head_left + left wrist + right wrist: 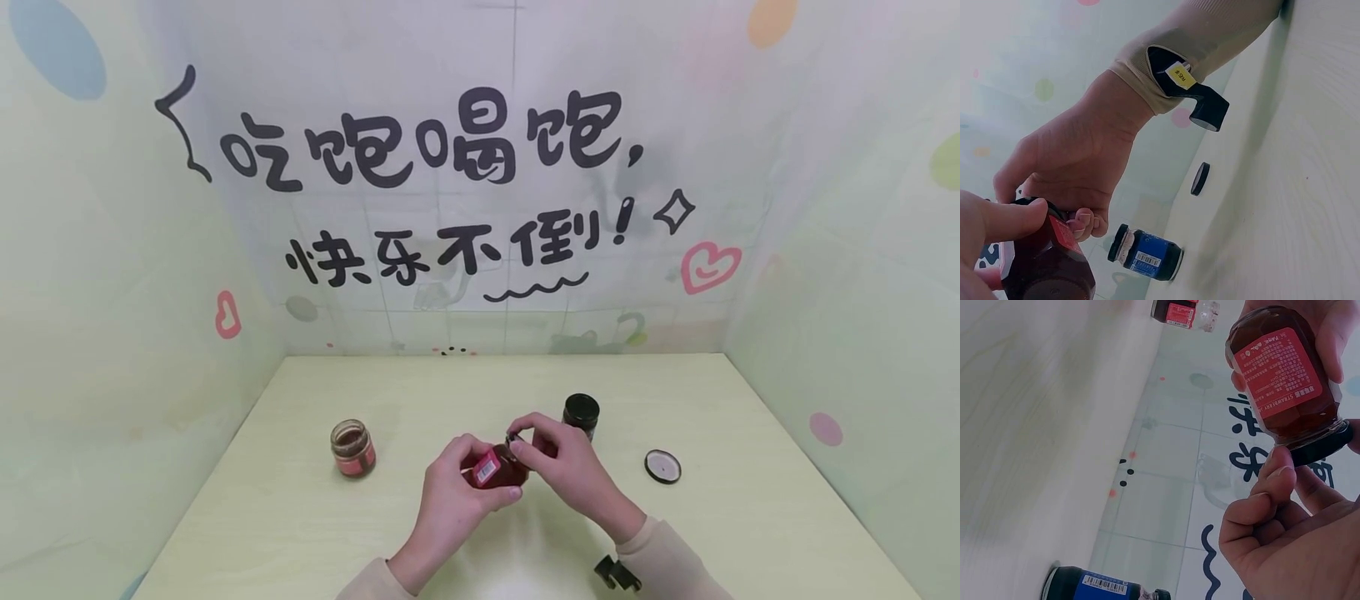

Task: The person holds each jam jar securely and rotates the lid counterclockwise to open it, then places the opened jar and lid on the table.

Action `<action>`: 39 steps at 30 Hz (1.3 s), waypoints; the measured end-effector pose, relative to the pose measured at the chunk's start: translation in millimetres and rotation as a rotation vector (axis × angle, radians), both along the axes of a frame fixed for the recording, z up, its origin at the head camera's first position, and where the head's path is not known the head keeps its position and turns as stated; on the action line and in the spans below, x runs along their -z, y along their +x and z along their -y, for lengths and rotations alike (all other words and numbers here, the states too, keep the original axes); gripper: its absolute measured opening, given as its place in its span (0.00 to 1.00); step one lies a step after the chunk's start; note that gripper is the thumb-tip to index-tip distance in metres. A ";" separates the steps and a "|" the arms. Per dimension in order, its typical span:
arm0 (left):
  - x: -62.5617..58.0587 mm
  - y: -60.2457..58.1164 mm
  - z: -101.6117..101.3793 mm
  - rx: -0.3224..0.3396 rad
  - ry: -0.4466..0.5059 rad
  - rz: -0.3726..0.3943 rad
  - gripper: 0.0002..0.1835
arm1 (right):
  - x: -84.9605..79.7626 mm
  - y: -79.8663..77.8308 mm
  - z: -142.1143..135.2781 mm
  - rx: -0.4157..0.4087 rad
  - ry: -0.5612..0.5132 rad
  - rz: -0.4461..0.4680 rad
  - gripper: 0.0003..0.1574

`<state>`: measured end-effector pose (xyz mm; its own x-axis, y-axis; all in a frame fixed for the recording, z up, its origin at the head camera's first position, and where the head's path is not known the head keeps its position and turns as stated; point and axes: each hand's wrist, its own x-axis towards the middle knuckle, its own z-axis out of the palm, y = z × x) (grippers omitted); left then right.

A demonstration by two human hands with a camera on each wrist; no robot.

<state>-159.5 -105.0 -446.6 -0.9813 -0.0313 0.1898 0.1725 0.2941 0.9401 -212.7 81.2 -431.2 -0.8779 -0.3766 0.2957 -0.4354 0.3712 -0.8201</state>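
Note:
A strawberry jam jar (pixel 1282 381) with a red label and dark contents is held tilted above the table between both hands. My left hand (pixel 457 483) grips its glass body, thumb along the near side. At the jar's neck, my right hand (pixel 562 458) pinches the black lid (pixel 1321 442) by its edge with thumb and fingers. In the right wrist view the lid sits on the jar's mouth. Beyond the right hand stands a dark jar with a blue label (pixel 1147 253), its black lid on.
An open glass jar (pixel 353 450) with a red label and reddish contents stands on the table (pixel 247 517) at the left. A loose lid (pixel 663 467) lies inner side up at the right. Printed cloth walls (pixel 480 325) enclose the back and sides.

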 end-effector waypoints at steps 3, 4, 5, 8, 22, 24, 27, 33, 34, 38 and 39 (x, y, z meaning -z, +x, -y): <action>0.9 0.3 0.3 0.003 0.012 0.002 0.26 | 4.5 -2.9 -1.1 -0.012 -0.003 -0.011 0.08; 1.1 0.4 0.4 0.003 0.014 0.002 0.26 | 4.8 -3.2 -1.3 -0.017 -0.004 -0.015 0.08; 1.4 0.4 0.5 0.003 0.014 0.004 0.26 | 5.7 -3.9 -1.8 -0.022 -0.005 -0.016 0.09; 2.4 0.2 0.6 0.004 0.016 0.006 0.26 | 6.5 -4.2 -2.8 -0.033 -0.001 -0.019 0.09; 1.2 2.3 0.4 0.005 -0.009 -0.028 0.26 | 1.8 -3.8 -3.1 0.085 0.105 -0.045 0.14; 2.0 2.9 0.0 0.007 -0.021 -0.036 0.26 | 2.1 -3.9 -2.4 0.102 0.104 -0.023 0.17; 3.1 3.9 -0.5 0.009 -0.028 -0.039 0.26 | 2.2 -3.4 -1.4 0.126 0.116 0.005 0.21; 3.0 5.0 -0.6 0.013 -0.029 -0.047 0.26 | -0.4 -2.6 0.3 0.145 0.130 0.033 0.22; 2.6 4.9 -0.5 0.011 -0.030 -0.051 0.26 | -1.2 -2.4 0.6 0.139 0.122 0.041 0.22; 1.7 5.2 -0.1 0.004 -0.030 -0.057 0.26 | -2.4 -1.9 1.5 0.120 0.100 0.066 0.22; 1.6 5.2 0.0 0.003 -0.030 -0.057 0.26 | -2.3 -1.7 1.6 0.117 0.095 0.069 0.21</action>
